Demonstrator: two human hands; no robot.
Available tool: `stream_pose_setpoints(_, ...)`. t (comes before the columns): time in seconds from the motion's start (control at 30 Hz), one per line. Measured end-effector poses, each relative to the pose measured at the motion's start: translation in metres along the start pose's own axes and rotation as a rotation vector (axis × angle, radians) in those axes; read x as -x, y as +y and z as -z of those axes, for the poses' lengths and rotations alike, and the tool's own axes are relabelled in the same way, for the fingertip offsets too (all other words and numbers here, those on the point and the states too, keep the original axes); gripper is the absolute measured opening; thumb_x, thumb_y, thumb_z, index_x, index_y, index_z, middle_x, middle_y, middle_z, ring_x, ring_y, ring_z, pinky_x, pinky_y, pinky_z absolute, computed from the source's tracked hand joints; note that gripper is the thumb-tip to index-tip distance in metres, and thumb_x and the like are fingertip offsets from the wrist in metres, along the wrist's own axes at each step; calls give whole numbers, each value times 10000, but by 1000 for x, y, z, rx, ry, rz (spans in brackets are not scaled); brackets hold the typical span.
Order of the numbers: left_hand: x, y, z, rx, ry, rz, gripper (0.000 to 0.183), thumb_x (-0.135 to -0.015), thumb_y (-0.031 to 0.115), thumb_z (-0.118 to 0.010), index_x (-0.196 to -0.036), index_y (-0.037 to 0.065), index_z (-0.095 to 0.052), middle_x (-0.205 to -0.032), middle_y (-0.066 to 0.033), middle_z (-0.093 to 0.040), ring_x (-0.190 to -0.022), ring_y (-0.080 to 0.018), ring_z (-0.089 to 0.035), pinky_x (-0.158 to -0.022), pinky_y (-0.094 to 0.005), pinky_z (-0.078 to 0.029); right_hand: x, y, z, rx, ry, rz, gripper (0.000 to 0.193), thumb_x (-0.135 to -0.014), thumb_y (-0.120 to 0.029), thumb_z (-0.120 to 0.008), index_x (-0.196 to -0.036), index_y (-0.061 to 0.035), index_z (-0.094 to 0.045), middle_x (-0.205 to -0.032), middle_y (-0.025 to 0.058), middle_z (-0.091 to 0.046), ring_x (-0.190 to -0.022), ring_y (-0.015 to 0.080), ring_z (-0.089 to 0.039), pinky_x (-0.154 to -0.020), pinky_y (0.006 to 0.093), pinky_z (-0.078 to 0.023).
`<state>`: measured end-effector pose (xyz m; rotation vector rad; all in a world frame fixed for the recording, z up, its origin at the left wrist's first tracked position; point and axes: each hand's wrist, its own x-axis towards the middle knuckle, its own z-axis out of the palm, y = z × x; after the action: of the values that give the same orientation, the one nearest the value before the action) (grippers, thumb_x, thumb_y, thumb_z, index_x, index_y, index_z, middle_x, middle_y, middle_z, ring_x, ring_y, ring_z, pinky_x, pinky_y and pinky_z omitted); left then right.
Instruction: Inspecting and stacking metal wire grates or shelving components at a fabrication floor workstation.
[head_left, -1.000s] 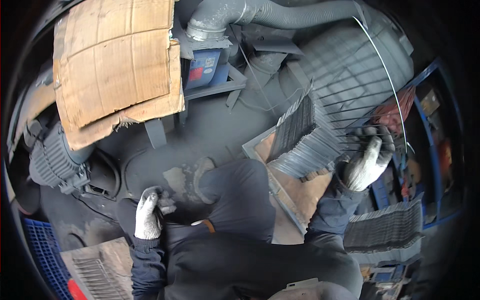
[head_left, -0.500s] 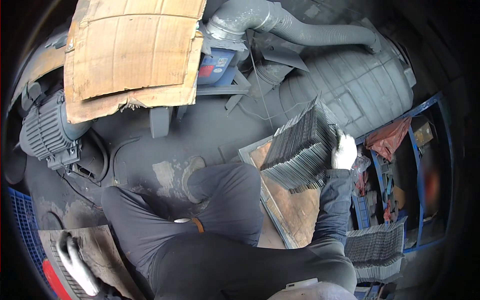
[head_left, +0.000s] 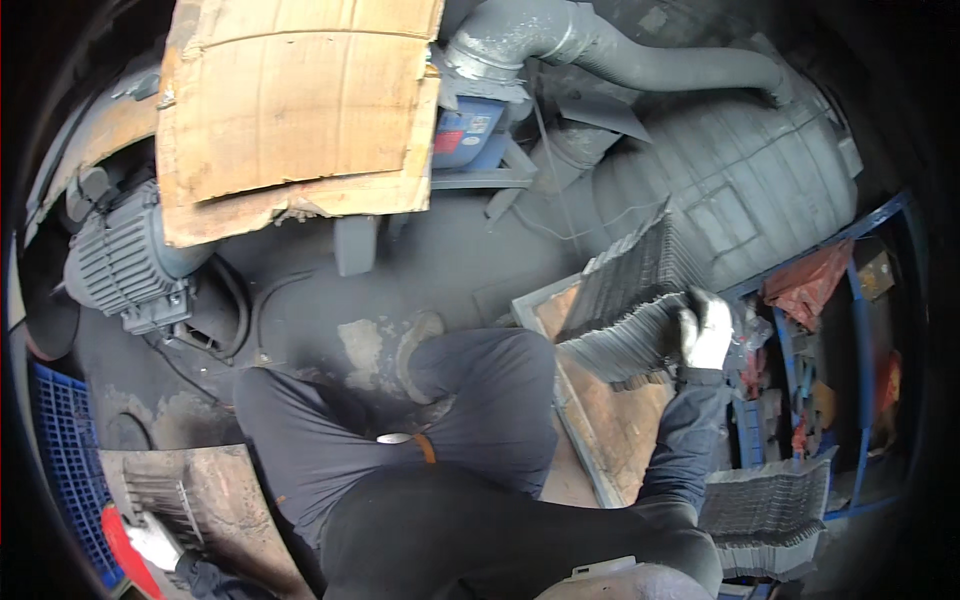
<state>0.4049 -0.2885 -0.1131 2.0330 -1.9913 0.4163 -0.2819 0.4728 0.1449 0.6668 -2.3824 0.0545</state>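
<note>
Head view, right of the middle: a stack of thin dark plates, set in a close row on a brown worktop with a grey rim. At the right side of that stack, the right hand, in a pale glove, fingers bent toward the plates; cannot tell whether pinching any or only touching.

At lower left, the left hand, also pale-gloved, at the left part of a brown board, close beside a row of thin strips. Fingers blurred; cannot tell whether spread, pressed together or pinching a strip. Next to that hand, a red object, partly hidden; farther out, a blue grid crate.

Between the hands, dark trousers with knees bent.

At lower right, well apart from the first stack, a second stack of similar plates, near a blue rack with a red sheet over the near edge.

Along the top, torn cardboard, a grey motor below left of it, a blue box, a bent duct and a large grey tank.
</note>
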Motion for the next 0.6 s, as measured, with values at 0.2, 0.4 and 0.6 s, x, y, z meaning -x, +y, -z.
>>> stream_pose_setpoints(0.2, -19, 85, 31, -295, -202, 19, 480, -1018, 487, -589, -1327, 129, -676, -1238, -216, -735, -1071, -427, -730, -867, -586, -581, 20, -46, 5, 67, 426, 3, 420, -968, -130, -693, -1371, -12, -686, -1371, 190, -706, -1299, 395, -645, -1153, 490, -473)
stream_pose_setpoints(0.4, -43, 29, -20, 138, -140, -71, 594, -1061, 402, -528, -1485, -12, -570, -1056, -336, -739, -932, -533, -717, -822, -584, -567, 24, -159, -57, -376, 586, -66, 392, -938, -107, -681, -1312, 8, -680, -1365, 207, -698, -1324, 433, -626, -1172, 540, -456)
stream_pose_setpoints(0.6, -42, 6, -35, 302, -184, -114, 525, -1063, 304, -600, -1419, -81, -591, -1228, -348, -707, -1113, -504, -693, -975, -506, -556, 15, -274, -102, -756, 387, 95, 458, -937, -359, -732, -1282, -60, -708, -1406, 149, -656, -1350, 411, -592, -1148, 568, -462)
